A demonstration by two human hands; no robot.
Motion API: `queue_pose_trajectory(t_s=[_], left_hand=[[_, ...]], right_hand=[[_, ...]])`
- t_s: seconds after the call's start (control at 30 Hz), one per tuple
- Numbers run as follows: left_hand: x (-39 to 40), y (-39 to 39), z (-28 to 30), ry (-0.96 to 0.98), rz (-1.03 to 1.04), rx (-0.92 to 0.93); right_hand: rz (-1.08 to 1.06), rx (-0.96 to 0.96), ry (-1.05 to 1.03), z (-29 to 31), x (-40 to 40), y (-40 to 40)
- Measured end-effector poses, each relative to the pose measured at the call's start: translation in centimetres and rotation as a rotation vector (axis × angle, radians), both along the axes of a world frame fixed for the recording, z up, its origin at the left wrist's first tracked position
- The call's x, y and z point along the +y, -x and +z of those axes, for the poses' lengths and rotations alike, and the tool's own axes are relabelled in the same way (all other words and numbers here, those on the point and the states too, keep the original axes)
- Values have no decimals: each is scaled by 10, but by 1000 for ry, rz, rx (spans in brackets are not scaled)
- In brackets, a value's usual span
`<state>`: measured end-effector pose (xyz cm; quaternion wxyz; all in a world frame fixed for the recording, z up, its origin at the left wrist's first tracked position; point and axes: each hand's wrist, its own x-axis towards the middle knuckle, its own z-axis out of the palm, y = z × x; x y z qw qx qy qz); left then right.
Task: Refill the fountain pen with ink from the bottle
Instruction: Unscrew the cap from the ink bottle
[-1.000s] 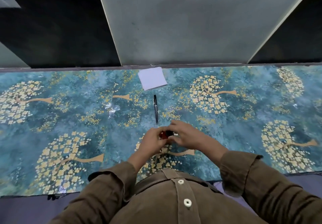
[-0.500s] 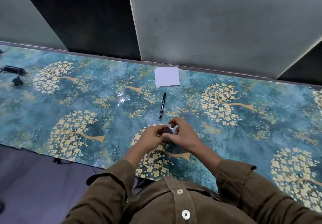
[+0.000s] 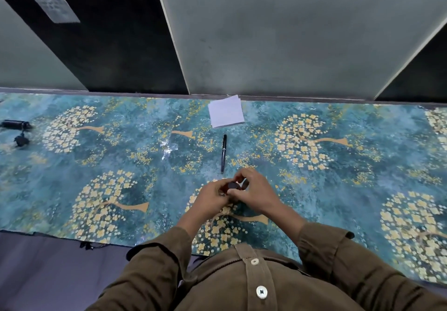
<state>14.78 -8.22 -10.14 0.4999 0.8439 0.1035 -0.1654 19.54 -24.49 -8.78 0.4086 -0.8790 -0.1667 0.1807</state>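
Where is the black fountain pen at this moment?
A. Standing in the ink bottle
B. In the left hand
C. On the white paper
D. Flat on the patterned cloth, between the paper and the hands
D: the fountain pen lies alone on the cloth, below the paper; both hands are at the ink bottle.

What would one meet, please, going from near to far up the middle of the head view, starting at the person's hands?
Both hands, left hand and right hand, holding the ink bottle → black fountain pen lying on the patterned cloth → stack of white paper at the far edge.
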Motion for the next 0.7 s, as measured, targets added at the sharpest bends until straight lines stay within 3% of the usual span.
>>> queue_pose_trajectory(t_s=[0.17, 0.7], left_hand=[[4, -4, -5, -26, -66, -18], [21, -17, -18, -120, -275, -132]], right_hand=[[17, 33, -16, 3, 0, 7], [-313, 50, 39, 3, 17, 30]])
